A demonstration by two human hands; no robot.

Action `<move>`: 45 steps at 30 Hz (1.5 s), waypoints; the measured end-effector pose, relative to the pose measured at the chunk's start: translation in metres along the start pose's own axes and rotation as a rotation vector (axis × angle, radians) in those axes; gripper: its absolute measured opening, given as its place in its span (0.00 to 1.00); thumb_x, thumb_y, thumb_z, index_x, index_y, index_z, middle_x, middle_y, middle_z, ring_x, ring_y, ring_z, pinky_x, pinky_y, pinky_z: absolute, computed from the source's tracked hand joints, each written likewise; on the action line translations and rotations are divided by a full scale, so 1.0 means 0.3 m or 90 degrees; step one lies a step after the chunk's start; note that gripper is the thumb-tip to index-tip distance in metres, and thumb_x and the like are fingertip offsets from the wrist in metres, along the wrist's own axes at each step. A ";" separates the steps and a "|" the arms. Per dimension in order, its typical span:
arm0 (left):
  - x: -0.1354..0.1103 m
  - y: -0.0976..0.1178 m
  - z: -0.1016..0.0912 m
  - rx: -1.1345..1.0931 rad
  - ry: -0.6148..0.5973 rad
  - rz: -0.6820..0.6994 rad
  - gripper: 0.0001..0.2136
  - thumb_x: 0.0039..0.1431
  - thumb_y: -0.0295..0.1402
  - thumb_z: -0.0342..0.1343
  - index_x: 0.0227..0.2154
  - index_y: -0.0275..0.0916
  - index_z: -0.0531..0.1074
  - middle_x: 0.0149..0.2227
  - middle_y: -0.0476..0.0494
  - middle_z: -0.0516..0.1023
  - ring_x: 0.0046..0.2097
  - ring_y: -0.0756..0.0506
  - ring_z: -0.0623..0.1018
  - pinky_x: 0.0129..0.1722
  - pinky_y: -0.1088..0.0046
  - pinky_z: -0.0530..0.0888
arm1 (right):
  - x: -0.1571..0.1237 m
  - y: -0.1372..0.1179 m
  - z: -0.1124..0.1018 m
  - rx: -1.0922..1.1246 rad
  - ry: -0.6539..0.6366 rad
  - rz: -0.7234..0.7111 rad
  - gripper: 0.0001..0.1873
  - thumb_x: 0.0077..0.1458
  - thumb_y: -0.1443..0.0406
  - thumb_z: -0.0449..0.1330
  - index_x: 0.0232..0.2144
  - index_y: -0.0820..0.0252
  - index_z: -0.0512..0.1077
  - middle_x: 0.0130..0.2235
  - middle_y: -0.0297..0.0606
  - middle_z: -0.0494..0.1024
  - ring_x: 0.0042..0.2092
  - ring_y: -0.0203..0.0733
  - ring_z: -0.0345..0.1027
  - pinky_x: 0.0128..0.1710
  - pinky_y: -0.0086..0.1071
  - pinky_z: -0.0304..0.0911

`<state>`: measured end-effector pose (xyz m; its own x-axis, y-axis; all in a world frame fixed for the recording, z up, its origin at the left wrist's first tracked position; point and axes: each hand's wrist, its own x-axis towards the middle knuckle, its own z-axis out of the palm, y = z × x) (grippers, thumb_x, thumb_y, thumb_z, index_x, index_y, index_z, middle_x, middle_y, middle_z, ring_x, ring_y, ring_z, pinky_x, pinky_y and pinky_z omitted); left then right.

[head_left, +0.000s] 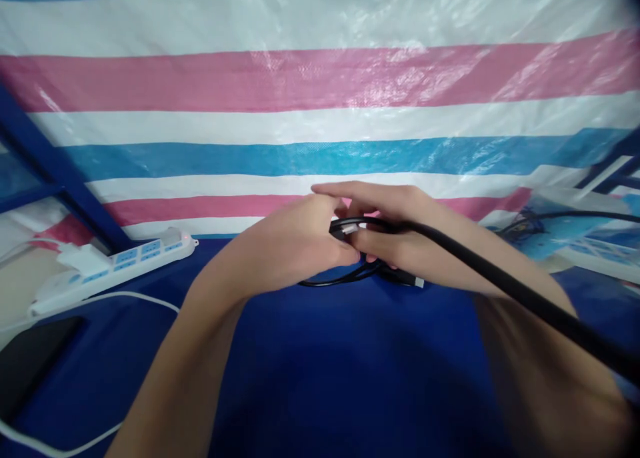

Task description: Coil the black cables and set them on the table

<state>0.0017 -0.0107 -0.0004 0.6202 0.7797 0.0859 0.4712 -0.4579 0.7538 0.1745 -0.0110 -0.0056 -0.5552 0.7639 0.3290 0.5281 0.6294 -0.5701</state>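
Both hands meet in the middle of the view over the blue table (pixel 350 378). My left hand (pixel 300 238) is closed, its thumb and fingers pinching the end of a black cable (pixel 337 281) by a connector (pixel 351 229) with a light metal tip. My right hand (pixel 395 228) faces it from the other side, fingers curled around coiled loops of the same cable. Below the right palm hangs a second black plug (pixel 410 279) with a pale metal end. Some fingertips are hidden behind the hands.
A white power strip (pixel 120 265) with an inserted white plug (pixel 85 259) lies at the left, near a white cord (pixel 135 295) and a flat black object (pixel 35 358). A thick black cord (pixel 500 281) crosses over my right forearm. Striped sheeting (pixel 300 78) hangs behind; plastic packaging (pixel 565 218) sits at right.
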 end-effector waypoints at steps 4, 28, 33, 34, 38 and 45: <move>0.007 -0.016 -0.020 -0.028 0.165 -0.014 0.34 0.46 0.29 0.59 0.59 0.48 0.59 0.49 0.44 0.74 0.36 0.46 0.77 0.29 0.74 0.72 | -0.005 0.018 -0.013 0.016 0.053 -0.075 0.31 0.57 0.71 0.56 0.61 0.45 0.60 0.45 0.33 0.75 0.33 0.36 0.70 0.25 0.27 0.63; 0.007 0.031 -0.020 -0.576 0.141 0.147 0.11 0.63 0.29 0.45 0.27 0.38 0.70 0.13 0.59 0.42 0.12 0.59 0.46 0.13 0.86 0.57 | 0.030 0.058 -0.048 0.523 0.306 0.022 0.10 0.58 0.63 0.59 0.28 0.63 0.71 0.28 0.37 0.75 0.24 0.33 0.66 0.25 0.26 0.65; -0.025 0.038 -0.041 -0.448 0.032 0.024 0.04 0.56 0.29 0.52 0.27 0.37 0.70 0.13 0.57 0.52 0.13 0.60 0.51 0.13 0.87 0.50 | 0.003 0.062 -0.055 0.303 0.215 -0.076 0.09 0.57 0.61 0.62 0.30 0.61 0.74 0.34 0.38 0.75 0.39 0.40 0.70 0.41 0.31 0.65; -0.026 0.035 -0.041 -0.435 0.008 0.015 0.03 0.55 0.30 0.54 0.27 0.37 0.70 0.13 0.57 0.53 0.13 0.60 0.51 0.12 0.86 0.51 | -0.001 0.062 -0.054 0.263 0.191 -0.085 0.08 0.56 0.61 0.62 0.30 0.61 0.74 0.34 0.37 0.74 0.39 0.40 0.69 0.40 0.31 0.64; -0.023 0.030 -0.035 -0.379 0.016 0.013 0.06 0.55 0.28 0.52 0.24 0.37 0.67 0.14 0.56 0.53 0.15 0.60 0.52 0.14 0.86 0.51 | -0.008 0.062 -0.042 0.235 0.216 -0.114 0.04 0.54 0.66 0.64 0.28 0.59 0.74 0.29 0.33 0.72 0.34 0.36 0.67 0.33 0.28 0.62; 0.008 0.050 0.022 -0.513 0.196 0.256 0.04 0.54 0.24 0.54 0.30 0.39 0.69 0.14 0.58 0.58 0.18 0.56 0.63 0.20 0.81 0.66 | 0.031 0.042 -0.021 0.483 0.457 -0.108 0.03 0.55 0.68 0.60 0.29 0.59 0.72 0.21 0.29 0.60 0.18 0.32 0.52 0.21 0.31 0.60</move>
<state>0.0145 -0.0185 0.0068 0.3954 0.7587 0.5178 -0.3872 -0.3735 0.8429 0.1800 0.0049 -0.0048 0.0562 0.7358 0.6749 -0.1982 0.6707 -0.7148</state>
